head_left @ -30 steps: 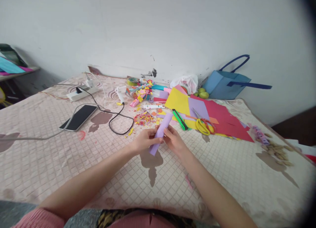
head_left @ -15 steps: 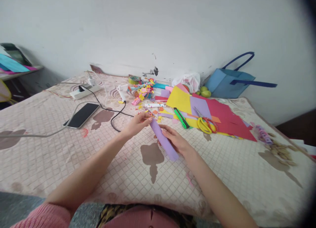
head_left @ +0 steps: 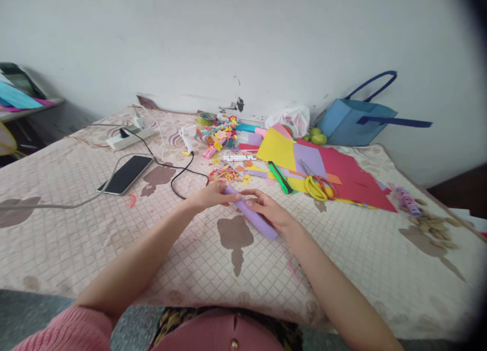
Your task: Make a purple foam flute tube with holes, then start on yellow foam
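Between my two hands is a long, narrow piece of purple paper (head_left: pixel 258 223), folded or rolled into a strip and slanting down to the right. My left hand (head_left: pixel 214 195) pinches its far upper end, with the thumb lying across the top. My right hand (head_left: pixel 271 211) grips it from the right side near the middle, thumb on top and some fingers hidden behind it. Just beyond the hands lie small red and yellow paper scraps (head_left: pixel 224 175). A green utility knife (head_left: pixel 280 177) and yellow-handled scissors (head_left: pixel 316 188) rest to the right.
Red sheet (head_left: pixel 353 181) and yellow sheet (head_left: pixel 276 149) of paper overlap at the right. A white glue gun (head_left: pixel 187 140) stands behind with its cord. At left are a phone (head_left: pixel 127 174) and a power strip (head_left: pixel 131 137). A blue bag (head_left: pixel 352 120) leans against the wall.
My left hand has moved slightly down the strip, its thumb now further along the top. The strip tilts a little flatter, and the right hand's fingers have come closer to the left hand.
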The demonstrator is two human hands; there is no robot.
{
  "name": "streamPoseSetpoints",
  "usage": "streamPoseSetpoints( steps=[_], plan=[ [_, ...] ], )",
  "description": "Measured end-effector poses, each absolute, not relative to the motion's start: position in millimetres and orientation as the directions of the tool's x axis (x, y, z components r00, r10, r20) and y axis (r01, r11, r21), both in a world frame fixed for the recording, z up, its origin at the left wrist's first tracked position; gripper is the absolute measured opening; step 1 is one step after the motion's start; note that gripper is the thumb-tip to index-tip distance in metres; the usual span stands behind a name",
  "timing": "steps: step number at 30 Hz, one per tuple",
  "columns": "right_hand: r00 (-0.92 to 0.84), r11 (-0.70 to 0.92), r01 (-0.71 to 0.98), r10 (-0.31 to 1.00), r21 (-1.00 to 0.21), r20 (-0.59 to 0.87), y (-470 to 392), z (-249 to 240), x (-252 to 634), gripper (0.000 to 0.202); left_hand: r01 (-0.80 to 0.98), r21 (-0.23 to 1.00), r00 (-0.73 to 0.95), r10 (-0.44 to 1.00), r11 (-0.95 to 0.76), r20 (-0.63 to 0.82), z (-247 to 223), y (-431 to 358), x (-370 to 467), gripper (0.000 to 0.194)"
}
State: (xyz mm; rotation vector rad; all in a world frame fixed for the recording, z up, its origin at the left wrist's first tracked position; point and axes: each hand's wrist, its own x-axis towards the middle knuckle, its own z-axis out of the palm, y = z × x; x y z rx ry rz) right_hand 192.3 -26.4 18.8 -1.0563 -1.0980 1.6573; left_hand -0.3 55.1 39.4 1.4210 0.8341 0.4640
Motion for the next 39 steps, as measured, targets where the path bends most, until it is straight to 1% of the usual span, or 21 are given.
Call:
streamPoseSetpoints(
  steps=[4, 7, 12, 18, 25, 29, 32, 34, 36, 37, 39],
  plan=[
    [-0.254, -0.218, -0.138, 0.95, -0.966, -0.179, -25.9, 19.2, 195.7, 0.034, 0.148, 0.967, 0.597, 0.762, 0.206, -0.253, 31.5, 52.2, 5.8, 0.03],
    [-0.243, -0.194, -0.044, 0.954, -0.98, -0.178, -24.4, 18.4, 200.8, 0.032, 0.114, 0.962, 0.565, 0.781, 0.247, -0.267, 27.0, 52.8, 5.0, 0.035],
    [-0.35, -0.118, 0.174, 0.92, -0.978, -0.173, -21.3, 12.1, 203.6, 0.029, 0.083, 0.946, 0.525, 0.793, 0.314, -0.309, 20.6, 51.3, -2.1, 0.044],
    [-0.279, -0.044, 0.277, 0.952, -0.96, -0.124, -22.9, 11.0, 195.8, 0.023, 0.047, 0.919, 0.489, 0.794, 0.391, -0.363, 17.1, 45.9, -3.6, 0.05],
    [-0.326, -0.099, 0.271, 0.926, -0.957, -0.188, -22.5, 12.6, 200.6, 0.033, -0.015, 0.9, 0.449, 0.807, 0.435, -0.383, 13.9, 49.2, -6.9, 0.041],
    [-0.304, -0.122, 0.247, 0.932, -0.961, -0.197, -22.2, 10.5, 202.1, 0.033, -0.041, 0.886, 0.439, 0.805, 0.462, -0.399, 11.9, 51.5, -9.1, 0.034],
    [-0.291, -0.127, 0.227, 0.938, -0.966, -0.191, -23.7, 12.5, 202.5, 0.036, -0.064, 0.874, 0.425, 0.805, 0.482, -0.413, 11.9, 54.2, -9.8, 0.029],
    [-0.295, -0.109, 0.198, 0.941, -0.974, -0.165, -25.3, 15.8, 202.7, 0.042, -0.084, 0.866, 0.411, 0.809, 0.493, -0.421, 12.9, 56.1, -10.6, 0.027],
    [-0.297, -0.038, 0.188, 0.95, -0.981, -0.094, -26.7, 19.0, 202.2, 0.053, -0.105, 0.858, 0.402, 0.811, 0.502, -0.425, 14.9, 57.3, -12.5, 0.026],
    [-0.292, 0.007, 0.19, 0.955, -0.982, -0.05, -27.1, 20.2, 201.4, 0.055, -0.115, 0.854, 0.402, 0.81, 0.507, -0.427, 16.3, 57.5, -14.0, 0.026],
    [-0.273, 0.086, 0.204, 0.962, -0.975, 0.027, -27.4, 21.5, 198.6, 0.049, -0.131, 0.844, 0.411, 0.803, 0.52, -0.431, 19.4, 57.3, -18.2, 0.025]
  ],
)
